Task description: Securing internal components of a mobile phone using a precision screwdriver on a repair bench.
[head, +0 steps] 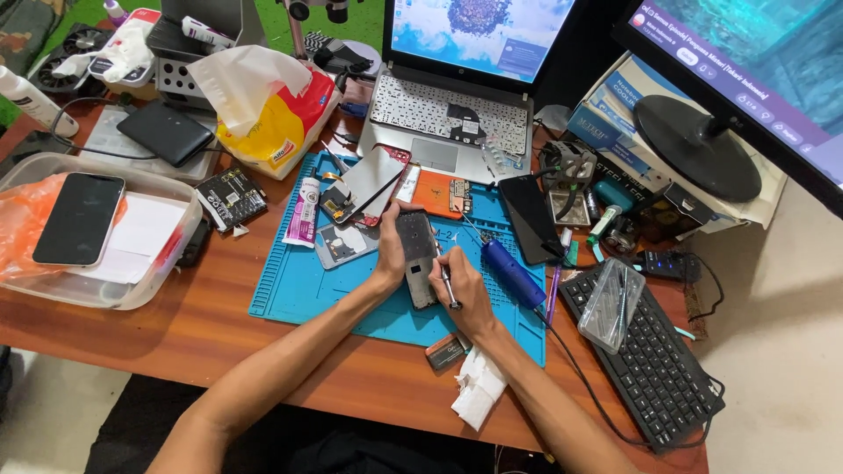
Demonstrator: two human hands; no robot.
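2 hands are working over a blue mat [290, 290]: the left hand [389, 254] is gripping an opened phone frame [416, 256], the right hand [467, 294] is pinching tweezers [445, 279] against it.

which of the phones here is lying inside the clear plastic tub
The black phone at far left, screen up on white paper inside the clear tub. The dark phone lies on the blue mat; the opened phone is in the left hand.

- A phone-repair workshop: a blue repair mat [299, 290] on the wooden bench [211, 325].
- Opened phone parts [360, 184], laptop [457, 96], microscope stand [303, 22] crowd it.
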